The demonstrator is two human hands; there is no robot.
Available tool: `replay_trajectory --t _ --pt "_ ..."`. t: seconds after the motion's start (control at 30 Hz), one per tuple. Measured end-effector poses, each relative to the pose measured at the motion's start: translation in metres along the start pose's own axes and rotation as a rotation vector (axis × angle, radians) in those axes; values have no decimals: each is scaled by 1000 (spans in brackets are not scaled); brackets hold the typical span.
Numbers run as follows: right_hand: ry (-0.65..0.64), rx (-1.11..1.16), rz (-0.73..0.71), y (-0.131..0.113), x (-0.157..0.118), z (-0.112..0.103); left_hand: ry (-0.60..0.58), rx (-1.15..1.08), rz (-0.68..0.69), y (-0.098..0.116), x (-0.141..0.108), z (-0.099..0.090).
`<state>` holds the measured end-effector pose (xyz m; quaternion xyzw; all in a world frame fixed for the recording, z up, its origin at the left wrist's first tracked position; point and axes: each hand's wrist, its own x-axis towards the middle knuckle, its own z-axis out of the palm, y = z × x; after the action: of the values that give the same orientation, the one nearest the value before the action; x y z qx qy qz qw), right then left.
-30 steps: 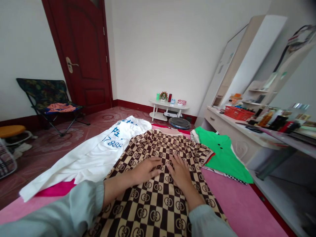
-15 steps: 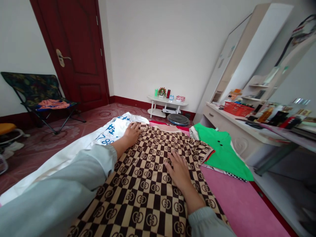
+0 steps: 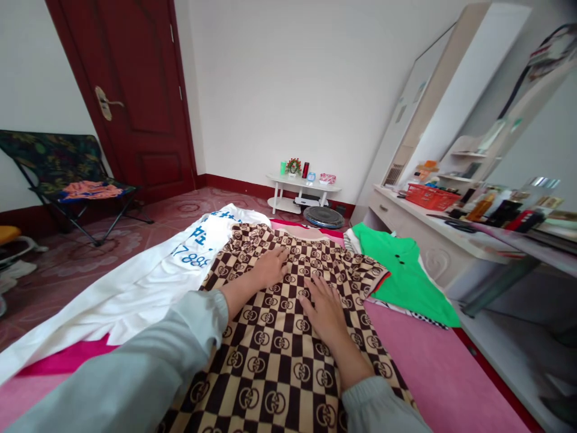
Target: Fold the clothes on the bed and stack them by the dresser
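Note:
A brown and beige checkered shirt (image 3: 270,337) lies spread out in front of me, its collar at the far end. My left hand (image 3: 271,267) rests on the upper middle of the shirt, fingers apart and holding nothing. Flat on the cloth just right of centre is my right hand (image 3: 325,310), its fingers spread. To the left lies a white garment with blue lettering (image 3: 157,288), partly beside the shirt's edge. A green garment (image 3: 406,276) is on the right, next to the shirt's right sleeve.
Pink bedding (image 3: 433,367) shows at the right. A dressing table (image 3: 392,207) with a red basket (image 3: 431,197) and bottles stands beyond it. Farther off are a low white table (image 3: 302,181), a folding chair (image 3: 58,156) and a dark red door (image 3: 135,90).
My left hand has moved right, from the shirt's left shoulder to its upper middle. More of the white garment and some magenta cloth now show. My right hand stays in place.

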<state>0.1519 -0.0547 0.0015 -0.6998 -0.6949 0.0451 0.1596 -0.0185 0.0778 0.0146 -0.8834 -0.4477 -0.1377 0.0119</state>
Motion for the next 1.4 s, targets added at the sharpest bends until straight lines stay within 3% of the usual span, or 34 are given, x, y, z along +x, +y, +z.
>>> replay_trajectory --t 0.13,0.27,0.4,0.5,0.63,0.73,0.87,1.0,1.1,1.27,1.33,1.4 --pt "8 0 -3 1 1 0 -51 -85 -223 -18 17 20" --pt "-9 -14 4 1 1 0 -80 -49 -291 -44 35 29" --pt "-7 -93 8 -5 -4 1 -52 -29 -332 -47 37 35" --pt "-5 -200 -3 -16 0 -9 -44 -18 -379 -43 34 36" --pt "-133 -242 -23 -28 38 -37 -1 -28 -390 -38 32 34" --pt "25 -143 -88 -22 86 -46 92 -37 -309 -33 28 28" --pt "106 -46 -43 -3 137 -27 171 -39 -199 -26 23 17" --pt "99 -32 -2 9 158 0 220 -13 -143 -24 21 14" --pt "55 -58 -26 7 161 12 193 -29 -109 -25 23 19" --pt "41 -168 16 3 150 17 -3 -55 -274 -31 29 28" --pt "74 -198 29 13 144 17 -53 -64 -291 -33 31 30" --pt "23 -228 91 29 141 14 -65 -62 -293 -33 32 30"
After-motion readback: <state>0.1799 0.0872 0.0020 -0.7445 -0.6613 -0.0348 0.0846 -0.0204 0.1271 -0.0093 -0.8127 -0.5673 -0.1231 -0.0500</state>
